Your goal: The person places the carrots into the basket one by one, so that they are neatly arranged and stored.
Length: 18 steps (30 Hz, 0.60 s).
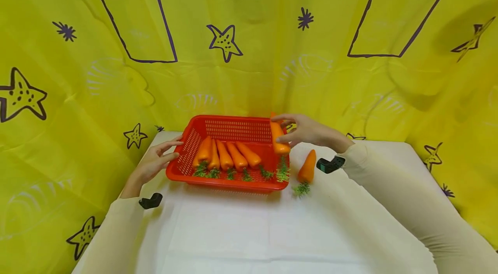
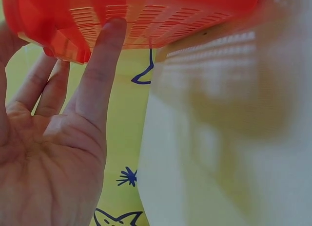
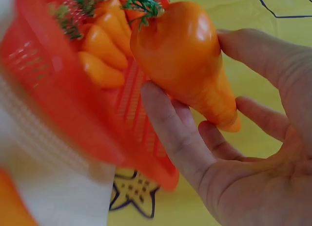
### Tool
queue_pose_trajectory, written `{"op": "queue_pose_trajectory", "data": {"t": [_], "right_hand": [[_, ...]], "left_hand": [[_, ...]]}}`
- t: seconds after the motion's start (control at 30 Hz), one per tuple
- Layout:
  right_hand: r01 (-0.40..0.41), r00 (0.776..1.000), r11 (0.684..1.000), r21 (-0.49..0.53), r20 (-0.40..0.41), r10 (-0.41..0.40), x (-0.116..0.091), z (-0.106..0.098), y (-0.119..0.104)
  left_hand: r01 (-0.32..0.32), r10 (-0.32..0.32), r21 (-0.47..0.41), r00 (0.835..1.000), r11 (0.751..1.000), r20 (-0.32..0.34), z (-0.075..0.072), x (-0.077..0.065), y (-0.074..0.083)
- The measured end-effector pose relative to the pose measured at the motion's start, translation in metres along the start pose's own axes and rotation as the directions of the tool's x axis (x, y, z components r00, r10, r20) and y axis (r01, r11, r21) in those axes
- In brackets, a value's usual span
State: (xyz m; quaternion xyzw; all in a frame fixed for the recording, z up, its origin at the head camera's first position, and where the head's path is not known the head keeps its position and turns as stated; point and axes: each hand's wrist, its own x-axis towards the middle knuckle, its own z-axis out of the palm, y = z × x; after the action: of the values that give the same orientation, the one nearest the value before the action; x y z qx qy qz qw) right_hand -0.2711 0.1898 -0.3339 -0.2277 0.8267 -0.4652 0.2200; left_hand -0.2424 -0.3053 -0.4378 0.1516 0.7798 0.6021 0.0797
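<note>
A red plastic basket [image 1: 233, 185] stands on the white table, with several orange toy carrots [image 1: 225, 157] lying side by side in its left and middle part, green tops toward the near edge. My right hand [image 1: 304, 129] pinches another carrot [image 1: 279, 138] between thumb and fingers over the basket's right end, its leafy top hanging toward the near side. At the opposite end my left hand [image 1: 153, 161] rests its extended fingers against the basket; in the left wrist view a fingertip [image 2: 115, 27] presses the slotted wall.
One more carrot [image 1: 307, 168] lies on the white table [image 1: 233, 230] just right of the basket, by my right sleeve. A yellow curtain [image 1: 256, 79] with star drawings hangs close behind the basket and along both sides.
</note>
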Motion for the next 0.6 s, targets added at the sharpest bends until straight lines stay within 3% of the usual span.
{"op": "queue_pose_trajectory", "data": {"t": [0.3, 0.6], "right_hand": [[0.023, 0.998, 0.999, 0.048, 0.065, -0.026, 0.06, 0.032, -0.013], [0.023, 0.992, 0.996, 0.087, 0.12, -0.033, 0.102, 0.066, -0.013]], "left_hand": [[0.014, -0.014, 0.009, 1.0, 1.0, -0.009, -0.001, 0.0, 0.0], [0.019, -0.018, 0.015, 1.0, 1.0, -0.008, 0.0, 0.001, 0.001]]}}
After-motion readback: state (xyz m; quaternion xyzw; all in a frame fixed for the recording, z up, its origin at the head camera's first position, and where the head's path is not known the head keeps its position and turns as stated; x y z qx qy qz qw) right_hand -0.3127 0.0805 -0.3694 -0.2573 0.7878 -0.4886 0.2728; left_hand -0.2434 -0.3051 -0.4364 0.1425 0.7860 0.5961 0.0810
